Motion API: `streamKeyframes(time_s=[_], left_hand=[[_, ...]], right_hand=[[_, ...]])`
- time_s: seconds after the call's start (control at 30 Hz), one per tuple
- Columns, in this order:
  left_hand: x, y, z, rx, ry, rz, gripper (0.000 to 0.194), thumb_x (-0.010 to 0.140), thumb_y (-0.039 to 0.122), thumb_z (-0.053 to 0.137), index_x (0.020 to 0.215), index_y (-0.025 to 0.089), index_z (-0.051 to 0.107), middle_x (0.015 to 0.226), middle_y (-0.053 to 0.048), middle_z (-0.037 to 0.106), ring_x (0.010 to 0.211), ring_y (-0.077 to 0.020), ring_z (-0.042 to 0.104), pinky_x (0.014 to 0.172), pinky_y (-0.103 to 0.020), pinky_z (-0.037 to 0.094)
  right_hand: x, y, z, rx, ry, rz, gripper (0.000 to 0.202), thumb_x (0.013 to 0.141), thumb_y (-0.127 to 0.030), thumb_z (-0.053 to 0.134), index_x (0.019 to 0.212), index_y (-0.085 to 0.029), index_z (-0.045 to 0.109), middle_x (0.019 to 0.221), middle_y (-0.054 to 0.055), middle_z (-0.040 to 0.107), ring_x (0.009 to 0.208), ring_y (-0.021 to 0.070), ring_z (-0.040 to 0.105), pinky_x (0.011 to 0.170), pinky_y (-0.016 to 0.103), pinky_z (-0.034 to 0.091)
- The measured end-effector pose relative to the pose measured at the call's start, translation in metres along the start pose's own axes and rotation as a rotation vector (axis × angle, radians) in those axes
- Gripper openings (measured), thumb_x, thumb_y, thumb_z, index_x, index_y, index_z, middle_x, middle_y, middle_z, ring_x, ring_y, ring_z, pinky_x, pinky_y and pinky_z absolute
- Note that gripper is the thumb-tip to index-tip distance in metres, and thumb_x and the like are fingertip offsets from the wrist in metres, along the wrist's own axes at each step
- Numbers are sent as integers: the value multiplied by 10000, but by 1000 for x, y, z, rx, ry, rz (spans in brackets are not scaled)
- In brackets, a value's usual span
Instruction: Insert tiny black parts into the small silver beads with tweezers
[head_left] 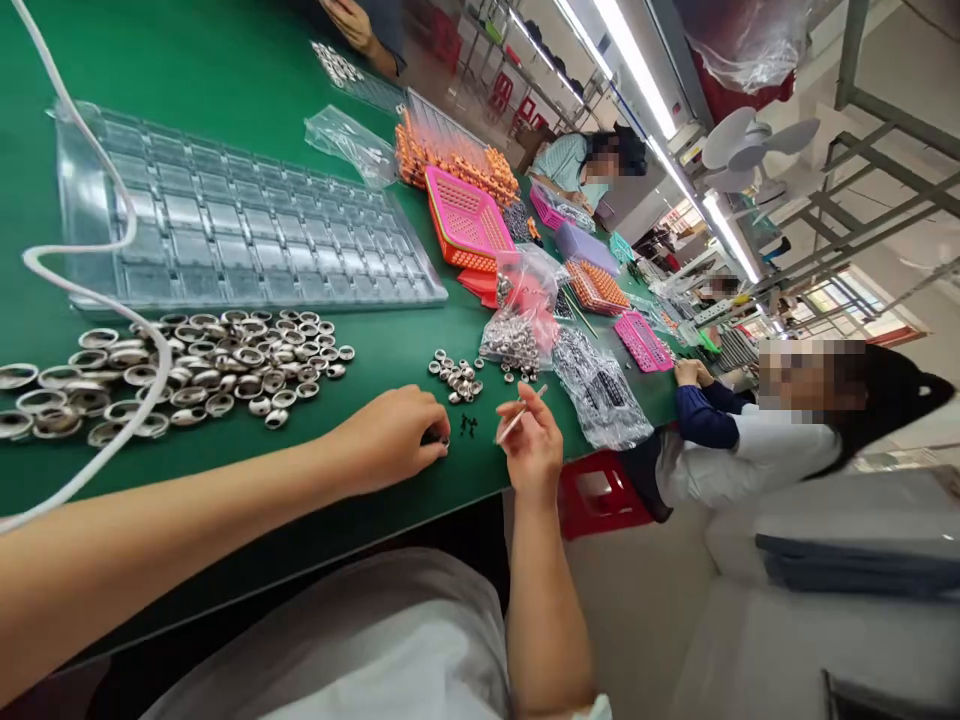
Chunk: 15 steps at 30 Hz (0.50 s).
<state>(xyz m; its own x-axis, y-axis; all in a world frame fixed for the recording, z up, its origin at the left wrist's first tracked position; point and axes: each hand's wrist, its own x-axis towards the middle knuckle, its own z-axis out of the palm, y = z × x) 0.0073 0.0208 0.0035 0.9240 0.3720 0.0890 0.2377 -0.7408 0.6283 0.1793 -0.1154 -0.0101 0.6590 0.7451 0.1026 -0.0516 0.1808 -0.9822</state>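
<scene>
My left hand [394, 437] rests low over the green table with fingers curled in; a small dark, shiny bit shows at the fingertips, too hidden to name. Raised slightly at the table's front edge, my right hand [534, 440] grips a thin pale stick [513, 427] slanting between thumb and fingers. Between the hands lie several tiny black pieces [469, 426]. Just beyond them is a small pile of metal rings [456, 375]. A larger heap of silvery metal rings [217, 365] spreads to the left, beyond my left forearm.
A clear compartmented tray [255, 215] lies behind the ring heap. A white cable [112, 248] loops across the left side. Pink baskets [469, 215], plastic bags [600, 385] and orange parts [450, 150] stand farther along. A co-worker [750, 430] sits at right on a red stool [600, 497].
</scene>
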Motion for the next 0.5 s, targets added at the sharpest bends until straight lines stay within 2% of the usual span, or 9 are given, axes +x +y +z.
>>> streamKeyframes(time_s=[0.13, 0.2, 0.37, 0.5], left_hand=[[3, -1, -2, 4, -18, 3, 135, 822, 289, 651, 883, 214, 746, 947, -61, 751, 978, -257, 645, 821, -319, 477], [4, -1, -1, 3, -14, 0, 148, 820, 307, 653, 886, 215, 750, 940, -56, 752, 976, -253, 651, 790, -292, 470], [5, 0, 0, -6, -6, -1, 173, 827, 315, 681, 925, 201, 766, 982, -63, 764, 958, -256, 676, 791, -284, 480], [6, 3, -1, 23, -42, -14, 190, 893, 349, 709, 986, 186, 740, 1006, -66, 741, 997, -261, 683, 869, -354, 536]], right_hand=[[4, -1, 2, -2, -12, -44, 538, 723, -301, 700, 1251, -245, 613, 1116, 80, 755, 707, 137, 672, 528, 233, 430], [5, 0, 3, -25, -8, -72, 513, 724, -272, 716, 1224, -258, 603, 1146, 68, 754, 734, 134, 691, 554, 231, 436], [9, 4, 6, -86, 12, -139, 258, 827, -350, 695, 1035, -222, 615, 988, 23, 780, 645, 88, 690, 549, 202, 407], [12, 5, 8, -128, 28, -163, 278, 854, -421, 691, 1021, -214, 609, 871, 11, 788, 564, 86, 668, 525, 206, 402]])
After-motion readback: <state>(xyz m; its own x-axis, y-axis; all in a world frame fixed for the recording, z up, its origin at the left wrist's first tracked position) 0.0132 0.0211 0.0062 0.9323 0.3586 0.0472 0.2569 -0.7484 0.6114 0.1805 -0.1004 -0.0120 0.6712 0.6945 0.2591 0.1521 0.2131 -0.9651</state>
